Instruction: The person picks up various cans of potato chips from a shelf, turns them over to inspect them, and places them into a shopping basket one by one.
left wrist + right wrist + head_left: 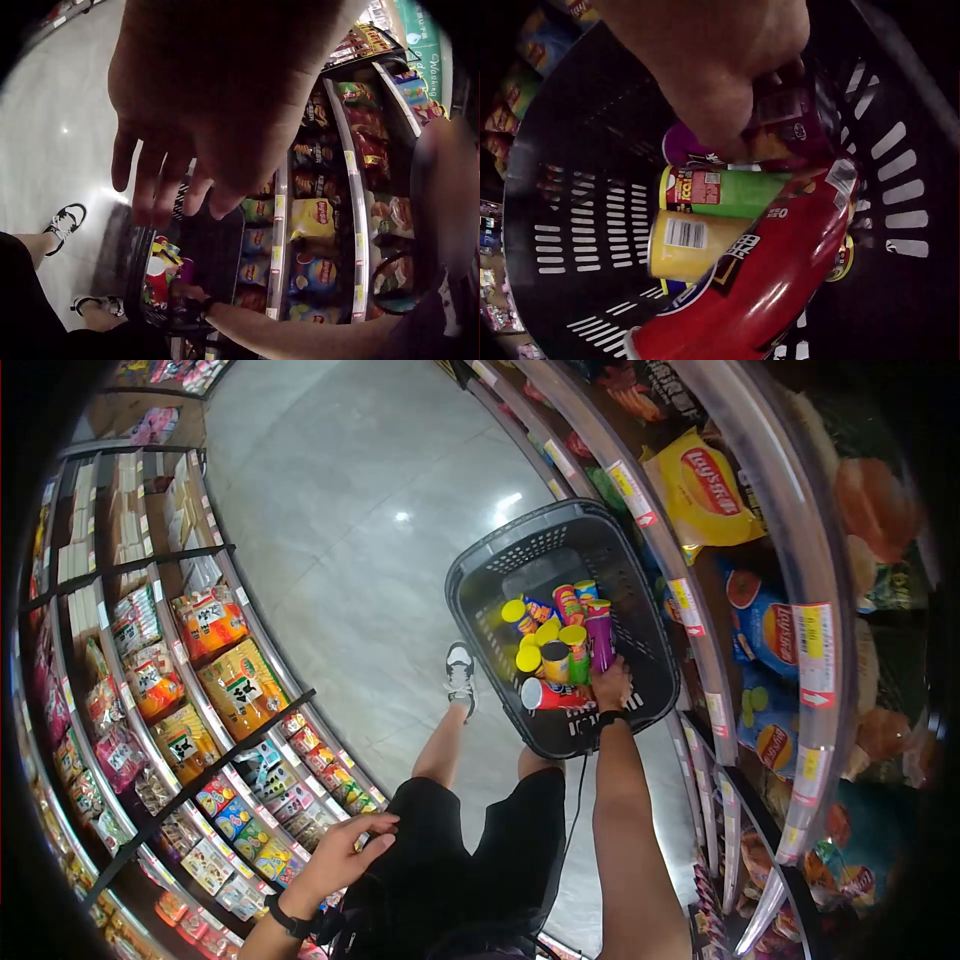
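Observation:
In the head view, the right hand (612,685) reaches into a black basket (500,575) and grips the lower end of a purple can (600,635). In the right wrist view, the same hand (720,82) covers part of the purple packaging (784,127); its fingertips are partly hidden. Beside it lie a green can (742,187), a yellow can (694,240) and a long red canister (757,285). Several yellow-lidded cans are grouped around them. The left hand (348,855) is outside the basket, fingers relaxed and holding nothing; its fingers hang down in the left wrist view (217,112).
Shelves of chip bags, including a yellow bag (708,490), stand close along the basket's right side. Packaged snacks (242,685) fill the left shelves. A grey floor (340,550) runs between them, with a shoe (459,672) left of the basket.

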Demonstrator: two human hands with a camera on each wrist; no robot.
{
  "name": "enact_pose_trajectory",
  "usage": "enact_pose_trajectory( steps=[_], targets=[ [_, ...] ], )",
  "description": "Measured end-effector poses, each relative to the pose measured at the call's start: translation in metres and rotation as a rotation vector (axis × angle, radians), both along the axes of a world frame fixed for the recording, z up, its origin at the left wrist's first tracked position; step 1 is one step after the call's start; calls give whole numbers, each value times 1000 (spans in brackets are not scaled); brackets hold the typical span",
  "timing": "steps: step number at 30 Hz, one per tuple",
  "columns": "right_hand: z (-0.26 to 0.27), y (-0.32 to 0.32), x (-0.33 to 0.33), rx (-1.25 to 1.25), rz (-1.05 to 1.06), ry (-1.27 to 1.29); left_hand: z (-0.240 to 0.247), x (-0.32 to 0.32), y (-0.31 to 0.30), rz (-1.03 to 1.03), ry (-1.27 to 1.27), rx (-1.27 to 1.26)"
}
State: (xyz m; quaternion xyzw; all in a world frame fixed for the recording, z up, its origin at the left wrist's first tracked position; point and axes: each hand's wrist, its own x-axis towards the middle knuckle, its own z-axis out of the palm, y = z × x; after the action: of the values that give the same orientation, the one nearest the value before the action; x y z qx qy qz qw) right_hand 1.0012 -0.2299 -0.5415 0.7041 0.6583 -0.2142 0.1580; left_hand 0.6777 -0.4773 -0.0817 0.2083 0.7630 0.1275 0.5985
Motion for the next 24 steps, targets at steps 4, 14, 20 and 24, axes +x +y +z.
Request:
enact_pose_trajectory(
  steps=[4,14,20,24],
  targets=[
    [-21,-6,7,-12,-8,-69,0,5,3,51,-20,-20],
    [84,3,36,-258,-103,262,45,14,31,63,-127,144],
    [234,-24,55,-280,-141,669,110,-6,52,-10,-205,396],
    [401,-12,42,-127,-121,753,138,-20,69,-51,-247,539]
  ],
)
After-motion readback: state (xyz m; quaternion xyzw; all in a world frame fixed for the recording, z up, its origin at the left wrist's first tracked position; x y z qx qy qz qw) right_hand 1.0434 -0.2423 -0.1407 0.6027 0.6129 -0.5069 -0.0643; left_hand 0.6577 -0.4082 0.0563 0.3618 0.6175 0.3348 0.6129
